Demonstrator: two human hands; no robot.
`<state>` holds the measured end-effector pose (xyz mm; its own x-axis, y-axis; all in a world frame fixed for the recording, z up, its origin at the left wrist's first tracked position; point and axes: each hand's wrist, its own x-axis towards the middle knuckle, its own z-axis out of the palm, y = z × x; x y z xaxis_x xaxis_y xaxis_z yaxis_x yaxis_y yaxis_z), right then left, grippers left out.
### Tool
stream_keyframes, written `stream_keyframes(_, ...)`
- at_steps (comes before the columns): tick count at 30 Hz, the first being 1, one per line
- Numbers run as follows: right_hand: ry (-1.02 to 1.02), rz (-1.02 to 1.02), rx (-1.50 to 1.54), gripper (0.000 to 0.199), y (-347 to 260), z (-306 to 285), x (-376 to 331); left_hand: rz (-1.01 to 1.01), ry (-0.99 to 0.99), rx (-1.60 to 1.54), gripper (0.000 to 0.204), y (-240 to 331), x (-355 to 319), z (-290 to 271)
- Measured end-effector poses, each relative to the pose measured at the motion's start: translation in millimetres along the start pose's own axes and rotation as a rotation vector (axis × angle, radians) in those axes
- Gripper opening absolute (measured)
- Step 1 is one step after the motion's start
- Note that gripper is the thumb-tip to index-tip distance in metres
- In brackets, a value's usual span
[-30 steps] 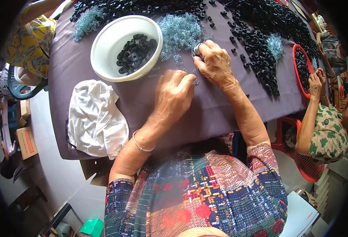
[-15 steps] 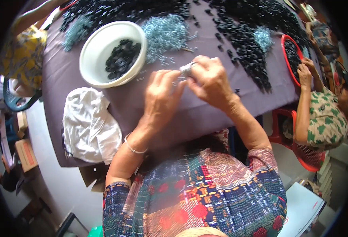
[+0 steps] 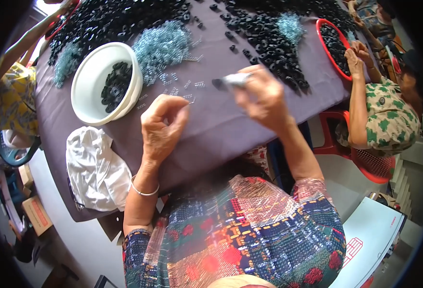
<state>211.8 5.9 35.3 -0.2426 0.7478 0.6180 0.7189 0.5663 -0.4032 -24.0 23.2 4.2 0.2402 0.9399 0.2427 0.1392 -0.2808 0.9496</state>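
Note:
My right hand (image 3: pixel 265 98) is raised over the purple-grey tablecloth (image 3: pixel 206 129), smeared by motion. At its fingertips is a small grey-white piece (image 3: pixel 238 79) with a dark end; the blur hides its exact kind. To the left, my left hand (image 3: pixel 161 127) has its fingers curled in towards the thumb. Whether anything small sits in that pinch cannot be made out. Just beyond it lie several loose clear plastic pieces (image 3: pixel 174 92), near a heap of pale blue clear pieces (image 3: pixel 161 50). A white bowl (image 3: pixel 84 89) with small black parts (image 3: pixel 117 86) inside stands beyond my left hand.
Large piles of black parts (image 3: pixel 264 41) spread over the far table. A white cloth (image 3: pixel 96 170) lies at the left edge. On the right, a person in a green-patterned top (image 3: pixel 389 115) works at a red basket (image 3: pixel 321 33). Another person's arm (image 3: pixel 22 45) reaches in at far left.
My hands were close together around the small whitish piece; now they are apart. The right hand has moved off to the right with it. The whole view has shifted slightly.

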Motion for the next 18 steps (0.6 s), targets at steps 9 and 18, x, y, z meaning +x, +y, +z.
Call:
stream_keyframes(9,-0.105,0.346,-0.218,0.025,-2,-37,-63,0.408,-0.071,0.439,0.019,4,-3,13)
stream_keyframes(18,-0.033,0.248,-0.249,0.018,12,4,-49,0.452,-0.079,0.611,0.017,-1,-5,15)
